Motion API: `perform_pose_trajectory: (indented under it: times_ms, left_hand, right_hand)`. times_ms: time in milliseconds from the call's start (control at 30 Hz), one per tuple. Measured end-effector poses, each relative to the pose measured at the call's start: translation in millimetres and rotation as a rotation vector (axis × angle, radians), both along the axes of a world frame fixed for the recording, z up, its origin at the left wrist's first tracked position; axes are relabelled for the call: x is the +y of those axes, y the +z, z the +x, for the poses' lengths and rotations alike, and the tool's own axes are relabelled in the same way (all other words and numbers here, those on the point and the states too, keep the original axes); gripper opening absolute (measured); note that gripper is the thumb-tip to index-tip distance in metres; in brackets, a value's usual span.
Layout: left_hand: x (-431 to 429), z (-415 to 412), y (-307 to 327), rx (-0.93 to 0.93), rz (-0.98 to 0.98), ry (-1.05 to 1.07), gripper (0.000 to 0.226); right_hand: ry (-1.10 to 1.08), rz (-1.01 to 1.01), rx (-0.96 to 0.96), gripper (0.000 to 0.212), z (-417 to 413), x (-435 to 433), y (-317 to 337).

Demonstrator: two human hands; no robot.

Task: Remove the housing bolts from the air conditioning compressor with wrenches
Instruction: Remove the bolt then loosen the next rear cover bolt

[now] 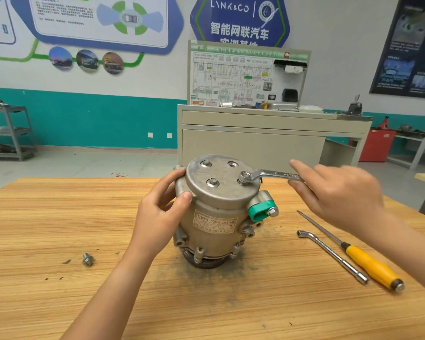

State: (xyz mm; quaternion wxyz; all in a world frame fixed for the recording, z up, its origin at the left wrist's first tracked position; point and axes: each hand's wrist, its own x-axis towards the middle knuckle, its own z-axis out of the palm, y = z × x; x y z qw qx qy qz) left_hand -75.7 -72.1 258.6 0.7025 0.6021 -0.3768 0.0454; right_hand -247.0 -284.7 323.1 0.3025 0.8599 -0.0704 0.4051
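1. Plainly, the compressor (214, 217) stands upright at the centre of the frame on the wooden table (59, 217), with its flat end cover facing up.
2. The left hand (157, 212) holds the compressor at the left edge of that cover. Its fingers curl over the rim and its thumb presses on the side wall, which steadies the body.
3. The wrench (268, 173) has its ring end seated on the raised bolt (244, 178) at the right side of the cover. Thread shows beneath the head, so this bolt looks well backed out.
4. The wrench's long axis runs almost level from the raised bolt towards the right of the frame, into the right hand (339, 192). The bolt therefore lies to the left of the grip, and any swing will probably pivot about it.
5. The handle passes between the outstretched forefinger and the fingers below it. The hand is blurred, so I cannot tell whether it truly clamps the handle.
6. Two seated bolts (212, 182) remain further left on the cover, and a loose bolt (87, 259) lies on the table at lower left, so the job seems partly done.
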Motion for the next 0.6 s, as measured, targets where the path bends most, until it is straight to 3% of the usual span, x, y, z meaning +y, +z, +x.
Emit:
perform_pose_trajectory:
  times_ms: [100, 267, 367, 433, 533, 600]
  left_hand:
    - [0, 6, 1, 0.014, 0.005, -0.019, 0.036]
    - [-6, 13, 5, -0.016, 0.053, -0.037, 0.036]
    - [-10, 17, 7, -0.025, 0.086, -0.042, 0.035]
    - [-13, 18, 6, -0.019, 0.077, -0.035, 0.036]
    - [-14, 18, 1, -0.001, 0.049, -0.016, 0.041]
    - [-14, 19, -2, 0.02, 0.038, 0.002, 0.045]
  right_hand:
    - [0.078, -0.015, -0.041, 0.04, 34, -20, 7]
    - [0.145, 0.247, 0.109, 0.042, 105, -14, 24]
    - [0.252, 0.121, 0.159, 0.031, 121, -4, 34]
    - [0.27, 0.086, 0.086, 0.023, 118, -3, 35]
    - [0.197, 0.476, -0.1, 0.026, 102, -3, 31]
    - [0.293, 0.778, -0.202, 0.026, 83, -1, 31]
